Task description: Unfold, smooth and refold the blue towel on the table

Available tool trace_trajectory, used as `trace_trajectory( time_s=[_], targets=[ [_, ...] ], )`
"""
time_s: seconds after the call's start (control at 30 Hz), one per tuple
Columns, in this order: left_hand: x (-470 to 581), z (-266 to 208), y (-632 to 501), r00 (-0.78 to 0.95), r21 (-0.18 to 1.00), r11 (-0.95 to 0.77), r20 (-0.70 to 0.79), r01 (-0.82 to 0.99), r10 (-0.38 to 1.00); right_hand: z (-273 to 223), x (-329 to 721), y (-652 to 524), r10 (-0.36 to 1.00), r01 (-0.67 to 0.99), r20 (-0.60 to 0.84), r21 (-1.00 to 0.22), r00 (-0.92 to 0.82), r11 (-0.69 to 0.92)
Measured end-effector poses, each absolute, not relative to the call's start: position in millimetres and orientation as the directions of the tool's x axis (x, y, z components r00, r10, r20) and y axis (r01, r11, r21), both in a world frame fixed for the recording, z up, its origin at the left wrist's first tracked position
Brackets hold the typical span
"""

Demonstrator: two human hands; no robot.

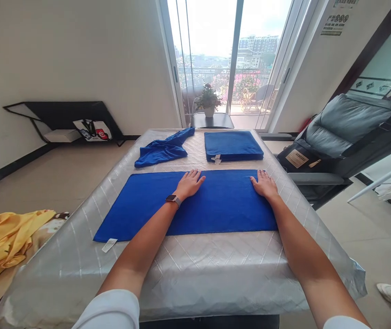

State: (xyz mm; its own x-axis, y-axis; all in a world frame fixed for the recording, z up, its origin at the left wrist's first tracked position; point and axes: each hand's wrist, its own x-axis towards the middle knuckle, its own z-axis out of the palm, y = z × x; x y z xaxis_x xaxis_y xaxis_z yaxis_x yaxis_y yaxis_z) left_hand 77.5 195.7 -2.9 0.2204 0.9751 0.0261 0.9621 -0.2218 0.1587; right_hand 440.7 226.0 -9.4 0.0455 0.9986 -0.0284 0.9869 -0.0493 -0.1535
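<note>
A blue towel (226, 210) lies spread flat and long across the table, with a white tag (109, 245) at its near left corner. My left hand (189, 183) rests open on the towel's far edge, near the middle, a watch on its wrist. On the far right part of the same towel, my right hand (264, 184) lies flat with fingers stretched. Beyond it sits a neat stack of folded blue towels (233, 144) with a tag on the near side. A crumpled blue towel (163, 150) lies at the far left.
A silvery quilted cover drapes the table (216, 269). To the right stands a dark recliner (349, 123) with a black bag on it. A potted plant (208, 98) stands on a chair by the glass door. Yellow cloth (7, 242) lies at left.
</note>
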Motion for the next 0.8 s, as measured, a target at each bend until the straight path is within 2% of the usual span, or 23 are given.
trace_trajectory(
  time_s=[0.23,0.33,0.47,0.53,0.63,0.73,0.8],
  targets=[
    [-14,-3,186,0.021,0.148,-0.022,0.011,0.989,1.0,-10,440,228,0.998,0.99,-0.026,-0.132,0.051,-0.054],
    [-33,-2,180,-0.014,0.161,0.014,-0.001,0.987,1.0,-6,437,226,0.996,0.992,-0.017,-0.087,0.087,-0.089],
    [-34,-3,179,-0.028,0.162,0.025,0.014,0.986,1.0,3,426,213,0.986,0.995,0.146,0.05,0.08,-0.088],
    [-31,-2,179,-0.042,0.156,0.038,0.02,0.987,0.999,11,410,205,0.975,0.997,0.224,0.075,-0.001,-0.016],
    [-22,3,177,-0.04,0.125,0.029,0.082,0.992,0.996,22,366,196,0.962,0.988,0.226,0.03,-0.153,0.15],
    [4,10,175,0.05,0.103,-0.074,0.221,0.992,0.974,26,304,192,0.932,0.943,0.184,-0.057,-0.313,0.328],
    [31,11,174,0.153,0.106,-0.185,0.259,0.977,0.954,23,265,191,0.905,0.906,0.156,-0.097,-0.396,0.413]
  ],
)
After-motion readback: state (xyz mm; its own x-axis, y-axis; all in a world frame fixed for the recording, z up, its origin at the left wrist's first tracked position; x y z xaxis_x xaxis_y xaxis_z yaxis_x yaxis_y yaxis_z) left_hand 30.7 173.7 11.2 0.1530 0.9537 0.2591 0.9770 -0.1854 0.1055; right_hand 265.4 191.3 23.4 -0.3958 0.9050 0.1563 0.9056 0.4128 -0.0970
